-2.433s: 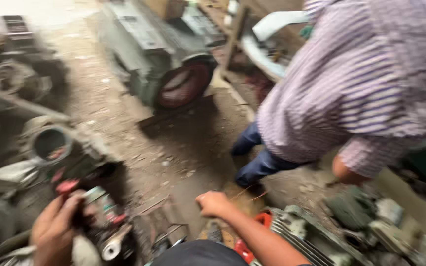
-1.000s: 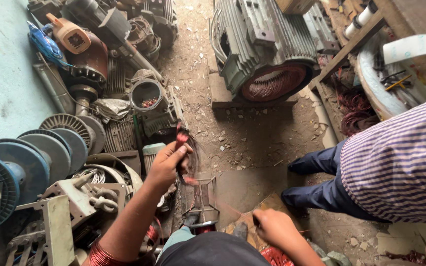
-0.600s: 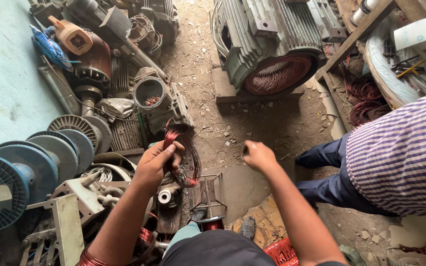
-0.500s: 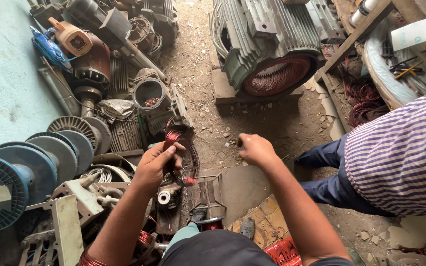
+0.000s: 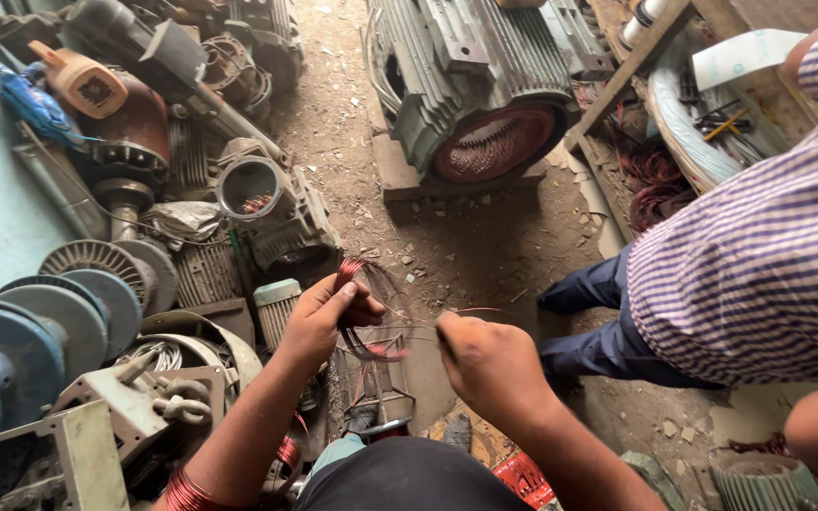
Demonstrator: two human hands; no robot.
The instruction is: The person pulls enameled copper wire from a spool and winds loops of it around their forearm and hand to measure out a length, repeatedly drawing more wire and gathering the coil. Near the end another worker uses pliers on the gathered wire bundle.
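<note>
A loose coil of reddish copper wire (image 5: 364, 305) hangs in my left hand (image 5: 326, 317), which grips it at chest height above the dirt floor. My right hand (image 5: 490, 363) is closed on strands of the same wire (image 5: 428, 322), pulled out a short way to the right of the coil. More copper wire is wound round my left forearm (image 5: 185, 492) near the elbow. Both hands are close together, a hand's width apart.
A big grey motor stator (image 5: 485, 95) lies ahead on a block. Motor housings, fan covers and blue wire spools (image 5: 11, 341) crowd the left. A person in a striped shirt (image 5: 759, 255) and blue trousers stands at the right, beside a wooden shelf (image 5: 636, 57).
My right hand has come back from the floor ahead to the coil and closed on its strands. My left hand has kept its hold on the coil.
</note>
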